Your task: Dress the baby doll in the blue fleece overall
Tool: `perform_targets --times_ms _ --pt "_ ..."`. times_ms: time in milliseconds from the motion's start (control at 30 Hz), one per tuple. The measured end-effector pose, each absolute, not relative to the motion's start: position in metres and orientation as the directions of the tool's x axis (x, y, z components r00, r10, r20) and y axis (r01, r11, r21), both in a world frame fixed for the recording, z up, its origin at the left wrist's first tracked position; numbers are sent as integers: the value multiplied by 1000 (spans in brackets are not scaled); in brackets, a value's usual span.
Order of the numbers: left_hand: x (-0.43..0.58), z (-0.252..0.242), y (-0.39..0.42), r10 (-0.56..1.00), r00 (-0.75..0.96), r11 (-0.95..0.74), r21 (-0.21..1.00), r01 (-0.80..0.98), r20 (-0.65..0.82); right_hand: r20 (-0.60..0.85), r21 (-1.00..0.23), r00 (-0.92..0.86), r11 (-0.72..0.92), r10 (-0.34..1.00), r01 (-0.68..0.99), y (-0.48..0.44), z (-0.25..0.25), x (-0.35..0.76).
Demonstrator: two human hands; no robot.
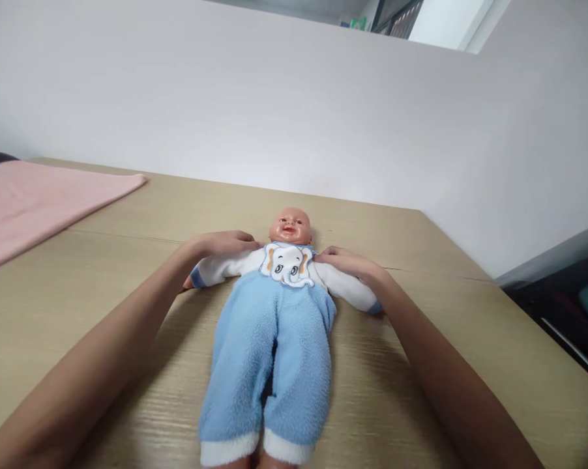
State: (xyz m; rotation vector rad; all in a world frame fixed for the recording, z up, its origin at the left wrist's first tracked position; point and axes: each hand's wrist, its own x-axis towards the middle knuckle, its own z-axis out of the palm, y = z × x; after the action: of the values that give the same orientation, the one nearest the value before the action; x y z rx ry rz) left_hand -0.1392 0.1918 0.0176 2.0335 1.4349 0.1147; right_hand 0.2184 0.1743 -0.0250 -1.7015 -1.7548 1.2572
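On the wooden table (103, 273), face up near its middle, a doll (274, 326) is laid flat, fully dressed in blue and white; nothing of its clothing appears undone as yet. Its shoulders are touched by the left hand (223, 242) and the right hand (353, 264), both laid flat; whether cloth is pinched cannot be told. A pink cloth (25, 202) is spread well apart at the far left, and nothing is found in the way.

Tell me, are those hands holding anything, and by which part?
The baby doll, at its shoulders: left hand on one, right hand on the other. It lies on the table; whether the fingers pinch the cloth or only rest there cannot be told.
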Motion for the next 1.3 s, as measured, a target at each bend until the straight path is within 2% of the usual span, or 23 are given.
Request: perform_targets --times_ms 100,233,400,500,667,867,1000,1133,1233,1300 --pt "-139 12 190 867 411 -206 546 812 -283 -300 -792 -202 -125 932 597 177 -29 224" --pt "-138 4 189 836 490 -250 624 741 -246 -281 -831 -302 -73 911 552 178 -29 224" --pt "-137 -4 190 852 477 -214 688 693 -216 -288 -884 -372 -96 882 458 172 -24 221" --pt "-140 -6 191 855 468 -202 687 698 -224 -293 -888 -370 -107 882 447 169 -22 221" --pt "-144 0 186 858 433 -214 574 791 -276 -294 -880 -374 -96 880 464 164 -22 222" --pt "-132 3 176 919 281 -157 397 904 -277 -260 -861 -378 -36 888 507 163 -26 222" --pt "-128 -3 175 933 245 -158 311 937 -264 -210 -728 -373 110 904 676 153 -14 233" --pt "-129 -7 172 942 240 -174 273 946 -234 -214 -560 -355 183 910 808 125 3 260" --pt "-129 -8 170 951 240 -192 240 952 -193 -102 -545 -466 342 879 766 96 1 286" --pt "-129 -8 168 969 229 -211 175 962 -90 13 -545 -493 419 870 726 75 -10 305"
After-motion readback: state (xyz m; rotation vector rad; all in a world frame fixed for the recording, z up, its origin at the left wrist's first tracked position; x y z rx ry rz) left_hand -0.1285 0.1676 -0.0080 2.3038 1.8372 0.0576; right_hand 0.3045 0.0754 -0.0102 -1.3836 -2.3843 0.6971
